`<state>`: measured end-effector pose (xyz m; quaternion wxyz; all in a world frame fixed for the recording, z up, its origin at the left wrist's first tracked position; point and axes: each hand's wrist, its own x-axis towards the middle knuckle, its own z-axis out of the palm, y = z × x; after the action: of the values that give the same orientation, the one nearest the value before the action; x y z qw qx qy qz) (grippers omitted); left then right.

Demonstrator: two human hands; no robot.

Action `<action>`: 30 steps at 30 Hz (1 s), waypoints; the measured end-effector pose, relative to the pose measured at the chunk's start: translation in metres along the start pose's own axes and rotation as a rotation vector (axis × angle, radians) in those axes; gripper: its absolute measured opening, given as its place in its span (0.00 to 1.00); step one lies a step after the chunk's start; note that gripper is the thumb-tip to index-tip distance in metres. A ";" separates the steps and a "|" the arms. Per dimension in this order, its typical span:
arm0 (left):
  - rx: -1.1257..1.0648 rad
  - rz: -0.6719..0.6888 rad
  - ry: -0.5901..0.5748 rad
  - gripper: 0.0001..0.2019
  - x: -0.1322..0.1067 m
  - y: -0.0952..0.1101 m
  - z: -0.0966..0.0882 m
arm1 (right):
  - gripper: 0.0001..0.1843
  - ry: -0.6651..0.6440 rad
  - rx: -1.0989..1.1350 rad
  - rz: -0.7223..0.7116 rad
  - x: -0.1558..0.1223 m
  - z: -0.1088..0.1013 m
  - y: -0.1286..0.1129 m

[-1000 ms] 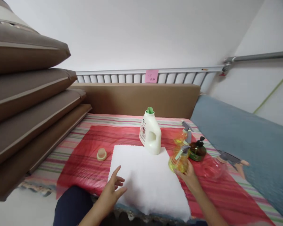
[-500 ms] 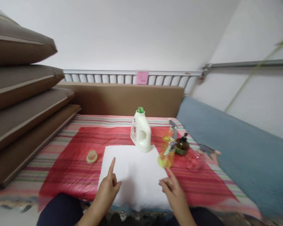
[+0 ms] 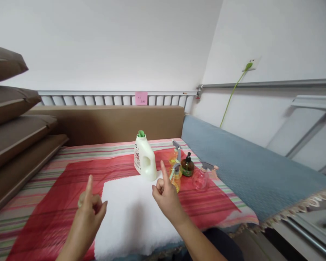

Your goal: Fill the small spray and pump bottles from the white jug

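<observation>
Here we are, both hands up: our left hand (image 3: 87, 214) and our right hand (image 3: 167, 197) each point an index finger, the other fingers curled in, pinching nothing. Beyond our right hand, partly covered by it, stands the front yellow spray bottle (image 3: 176, 183), see-through, with a grey trigger head, upright beside the white cloth (image 3: 119, 206). Two more yellow sprayers (image 3: 174, 158) crowd behind it; yellow shows inside, the fill level too unclear to call. To their right, a dark brown pump bottle (image 3: 187, 167), contents hidden, then a pinkish clear spray bottle (image 3: 201, 180). And the jug (image 3: 142, 154)! Pale, opaque, upright at the cloth's far edge, a green piece (image 3: 141, 133) in its mouth. Our left hand half hides a pale cap (image 3: 80, 200).
</observation>
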<state>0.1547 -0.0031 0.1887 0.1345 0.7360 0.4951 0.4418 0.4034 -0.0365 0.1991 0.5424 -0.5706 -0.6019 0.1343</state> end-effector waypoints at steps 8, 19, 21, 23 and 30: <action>0.017 -0.022 0.037 0.43 0.015 0.016 -0.013 | 0.45 0.013 0.054 -0.033 0.015 -0.011 -0.016; 0.053 0.023 0.033 0.43 0.014 0.008 -0.002 | 0.47 -0.021 0.071 0.024 0.017 -0.002 -0.003; 0.053 0.025 0.031 0.43 0.014 0.007 -0.001 | 0.47 -0.023 0.079 0.029 0.016 -0.001 -0.001; 0.049 0.030 0.028 0.43 0.014 0.006 0.002 | 0.46 -0.029 0.085 0.041 0.015 -0.001 0.001; -0.026 -0.030 -0.137 0.42 -0.008 -0.032 0.016 | 0.42 -0.052 0.101 0.096 0.010 0.006 0.025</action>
<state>0.1471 0.0087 0.1547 0.1841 0.7552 0.4900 0.3947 0.4145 -0.0176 0.1825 0.5478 -0.5669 -0.5801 0.2050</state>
